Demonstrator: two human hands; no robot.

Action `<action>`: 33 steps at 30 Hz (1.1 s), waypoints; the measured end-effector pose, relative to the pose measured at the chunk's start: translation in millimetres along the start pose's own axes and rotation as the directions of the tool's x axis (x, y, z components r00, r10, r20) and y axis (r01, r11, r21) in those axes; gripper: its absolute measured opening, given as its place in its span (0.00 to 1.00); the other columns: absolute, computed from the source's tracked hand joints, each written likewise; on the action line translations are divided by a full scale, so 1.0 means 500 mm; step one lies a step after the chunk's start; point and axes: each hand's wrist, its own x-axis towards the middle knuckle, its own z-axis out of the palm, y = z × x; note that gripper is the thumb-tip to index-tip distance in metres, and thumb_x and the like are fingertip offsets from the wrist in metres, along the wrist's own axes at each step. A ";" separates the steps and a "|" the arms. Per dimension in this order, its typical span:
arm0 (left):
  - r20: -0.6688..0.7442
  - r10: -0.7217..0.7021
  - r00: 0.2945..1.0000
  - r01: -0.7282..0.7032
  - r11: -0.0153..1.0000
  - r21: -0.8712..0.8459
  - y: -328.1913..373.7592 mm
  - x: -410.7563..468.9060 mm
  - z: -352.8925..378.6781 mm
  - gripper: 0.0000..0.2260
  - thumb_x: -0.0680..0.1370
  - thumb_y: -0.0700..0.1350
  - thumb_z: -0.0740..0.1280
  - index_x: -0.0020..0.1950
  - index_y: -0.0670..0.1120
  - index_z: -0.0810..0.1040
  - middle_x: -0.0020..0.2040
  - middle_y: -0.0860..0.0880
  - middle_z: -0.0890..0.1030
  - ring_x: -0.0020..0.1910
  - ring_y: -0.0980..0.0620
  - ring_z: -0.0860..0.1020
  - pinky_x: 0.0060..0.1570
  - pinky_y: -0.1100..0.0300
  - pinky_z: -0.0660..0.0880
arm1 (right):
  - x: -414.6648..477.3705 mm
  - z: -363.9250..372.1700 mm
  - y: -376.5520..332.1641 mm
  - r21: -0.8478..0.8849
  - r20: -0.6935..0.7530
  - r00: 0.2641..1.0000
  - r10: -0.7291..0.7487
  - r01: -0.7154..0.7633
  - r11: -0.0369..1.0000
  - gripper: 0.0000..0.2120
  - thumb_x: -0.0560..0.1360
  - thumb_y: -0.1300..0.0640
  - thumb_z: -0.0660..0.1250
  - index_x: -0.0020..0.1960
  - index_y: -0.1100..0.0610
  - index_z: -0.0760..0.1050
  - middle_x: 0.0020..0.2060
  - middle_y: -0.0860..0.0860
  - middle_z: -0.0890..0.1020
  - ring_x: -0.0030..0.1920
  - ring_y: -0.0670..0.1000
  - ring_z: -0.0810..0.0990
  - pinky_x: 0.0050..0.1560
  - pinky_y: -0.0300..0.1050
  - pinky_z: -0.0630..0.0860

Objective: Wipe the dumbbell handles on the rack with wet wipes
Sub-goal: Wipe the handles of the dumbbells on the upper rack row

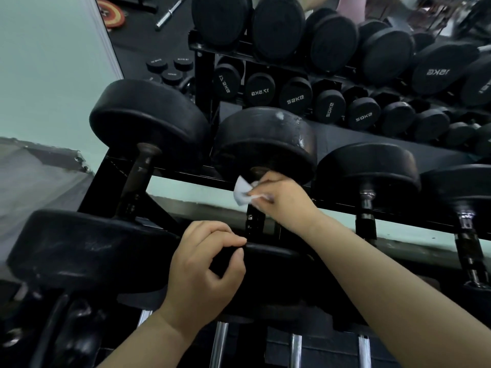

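A black rack (186, 176) holds large black dumbbells. My right hand (284, 197) is shut on a white wet wipe (242, 193) and presses it against the top of the second dumbbell's dark handle (255, 221), just under its far head (265, 144). My left hand (204, 264) rests on the near head (271, 258) of the same dumbbell, thumb and fingers curled over its rim. The first dumbbell's rusty handle (136, 181) stands to the left. Two chrome handles (368, 216) stand to the right.
A wall mirror behind the rack reflects more dumbbells (329, 107), a barbell (172, 11) and a weight plate (111, 13) on the floor. A lower tier shows chrome handles (220, 343) under my arms. A pale green wall (47, 75) is at the left.
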 end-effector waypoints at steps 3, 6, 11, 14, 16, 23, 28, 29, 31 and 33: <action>0.003 -0.012 1.000 0.012 1.000 0.008 0.001 0.000 0.000 0.04 0.69 0.44 0.62 0.42 0.51 0.74 0.40 0.54 0.75 0.42 0.58 0.72 0.51 0.76 0.66 | -0.041 0.003 -0.009 0.071 0.237 0.961 -0.140 0.126 0.989 0.06 0.63 0.63 0.67 0.35 0.66 0.80 0.33 0.62 0.80 0.36 0.50 0.76 0.36 0.37 0.67; 0.013 -0.028 1.000 0.028 1.000 0.003 0.001 -0.001 0.000 0.04 0.69 0.44 0.62 0.42 0.52 0.74 0.40 0.54 0.77 0.43 0.59 0.72 0.50 0.75 0.67 | -0.023 -0.012 -0.008 -0.004 0.316 0.943 -0.105 0.112 0.994 0.08 0.64 0.63 0.64 0.36 0.66 0.79 0.35 0.63 0.79 0.37 0.58 0.78 0.37 0.39 0.65; 0.006 -0.038 0.999 0.038 0.999 0.001 0.002 -0.002 0.001 0.04 0.69 0.44 0.62 0.42 0.52 0.74 0.41 0.57 0.75 0.43 0.61 0.71 0.51 0.76 0.66 | 0.022 -0.005 -0.002 -0.114 -0.079 0.997 0.012 -0.021 0.993 0.12 0.70 0.58 0.62 0.43 0.64 0.81 0.45 0.62 0.80 0.44 0.60 0.80 0.45 0.50 0.77; 0.010 -0.048 0.999 0.048 0.999 0.003 0.002 -0.001 0.001 0.05 0.69 0.45 0.62 0.42 0.52 0.74 0.42 0.56 0.74 0.43 0.61 0.71 0.52 0.77 0.65 | -0.006 -0.001 -0.017 -0.141 0.114 0.988 -0.104 0.120 0.983 0.10 0.68 0.60 0.62 0.38 0.64 0.81 0.40 0.60 0.81 0.39 0.59 0.81 0.38 0.45 0.78; 0.019 -0.047 0.999 0.047 0.999 0.005 0.002 -0.001 0.000 0.05 0.69 0.45 0.61 0.42 0.52 0.74 0.41 0.57 0.75 0.44 0.61 0.72 0.51 0.76 0.66 | -0.029 -0.005 -0.023 -0.076 0.313 0.931 -0.188 0.222 0.972 0.08 0.67 0.62 0.63 0.37 0.65 0.79 0.38 0.60 0.80 0.39 0.58 0.80 0.38 0.43 0.76; 0.019 -0.056 0.998 0.056 0.998 0.003 0.003 -0.003 -0.001 0.05 0.69 0.45 0.61 0.42 0.53 0.74 0.43 0.57 0.73 0.44 0.61 0.71 0.51 0.76 0.67 | 0.007 -0.002 0.000 -0.057 -0.038 0.999 -0.010 0.008 0.998 0.13 0.72 0.57 0.59 0.43 0.64 0.79 0.43 0.59 0.78 0.44 0.58 0.78 0.45 0.46 0.73; 0.018 -0.050 0.999 0.050 0.999 0.010 0.003 -0.001 0.000 0.05 0.69 0.45 0.61 0.43 0.52 0.74 0.41 0.57 0.74 0.43 0.61 0.71 0.51 0.75 0.67 | -0.020 0.010 0.003 0.187 -0.090 0.992 0.091 -0.073 0.980 0.08 0.66 0.60 0.63 0.30 0.61 0.74 0.29 0.42 0.67 0.33 0.44 0.68 0.37 0.26 0.65; 0.018 -0.049 0.999 0.049 0.999 0.008 0.003 -0.001 0.000 0.05 0.69 0.45 0.61 0.43 0.52 0.74 0.41 0.57 0.74 0.43 0.61 0.71 0.51 0.75 0.67 | -0.033 0.011 0.007 0.207 -0.011 0.998 0.060 -0.057 0.977 0.05 0.66 0.62 0.65 0.33 0.64 0.76 0.29 0.40 0.67 0.32 0.44 0.67 0.36 0.25 0.65; 0.022 -0.048 0.999 0.048 0.999 0.010 0.003 -0.002 0.000 0.05 0.69 0.45 0.61 0.43 0.52 0.74 0.41 0.56 0.74 0.44 0.62 0.71 0.51 0.76 0.66 | -0.053 0.009 0.016 0.215 0.133 0.989 0.064 -0.091 0.972 0.03 0.65 0.67 0.67 0.39 0.67 0.76 0.31 0.41 0.68 0.33 0.42 0.69 0.36 0.26 0.66; 0.026 -0.052 0.998 0.052 0.999 0.011 0.002 -0.002 0.000 0.05 0.70 0.45 0.61 0.43 0.52 0.74 0.43 0.55 0.74 0.44 0.62 0.71 0.51 0.76 0.66 | -0.049 0.010 0.025 0.309 0.106 0.990 0.092 -0.120 0.943 0.06 0.64 0.64 0.65 0.38 0.67 0.75 0.30 0.45 0.70 0.31 0.37 0.71 0.36 0.28 0.65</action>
